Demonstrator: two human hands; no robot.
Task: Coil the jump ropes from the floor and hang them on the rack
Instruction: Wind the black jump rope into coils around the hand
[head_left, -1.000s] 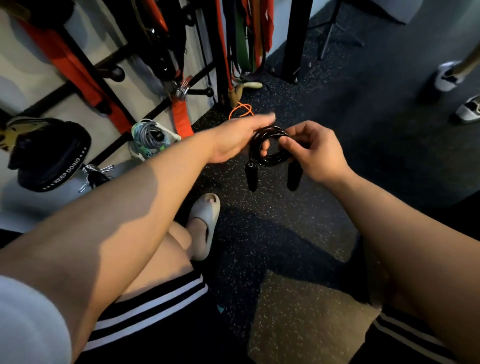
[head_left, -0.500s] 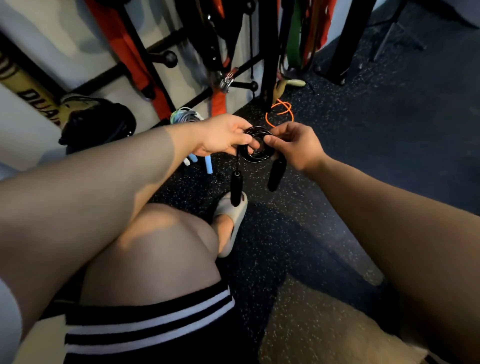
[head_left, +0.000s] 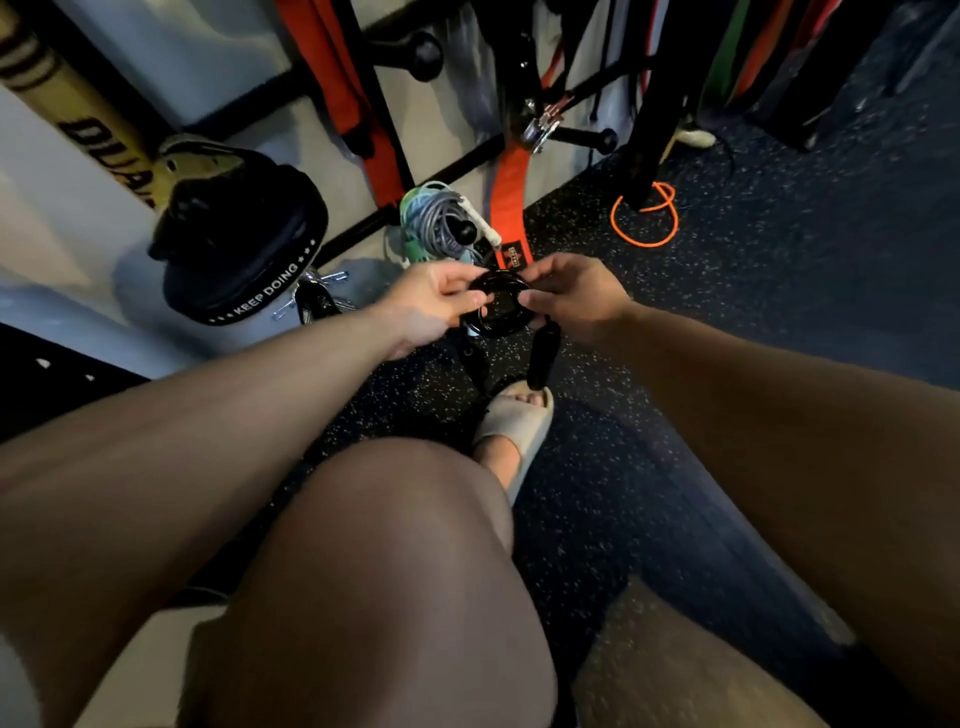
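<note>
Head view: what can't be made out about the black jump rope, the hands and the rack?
Head view only:
- Black jump rope: left hand and right hand cover the coil's sides; loop count and tie unreadable.
- One handle hangs clear; the other is lost in dark blur against the floor.
- Rack: cut off by the top edge; upper pegs unseen.
- Orange rope: ends hidden behind the black post.

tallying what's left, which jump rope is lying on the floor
The orange rope; the black rope is held, the grey rope hangs coiled.
</note>
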